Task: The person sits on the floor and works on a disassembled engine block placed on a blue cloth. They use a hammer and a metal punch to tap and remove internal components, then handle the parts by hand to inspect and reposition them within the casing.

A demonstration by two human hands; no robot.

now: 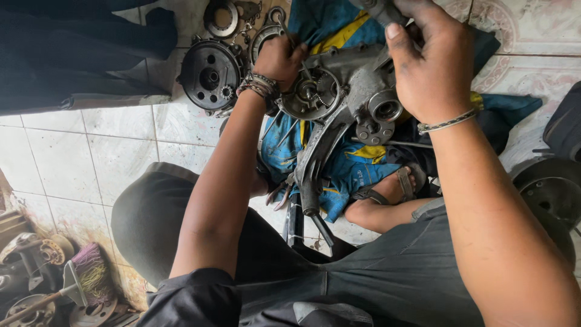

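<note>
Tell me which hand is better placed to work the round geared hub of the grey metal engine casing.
Probably left. The left hand sits directly at the round geared hub of the grey metal engine casing, fingers closed around something small. The right hand is higher, gripping a grey handle.

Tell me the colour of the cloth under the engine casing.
Blue with yellow patches, the cloth shows best in the head view.

Round dark metal clutch drum (210, 74) seen lying on white floor tiles (91, 163). Blue-and-yellow cloth (348, 172) spread beneath. Purple-bristled brush (92, 270) spotted lower left, beside rusty round parts (51, 249).
</note>
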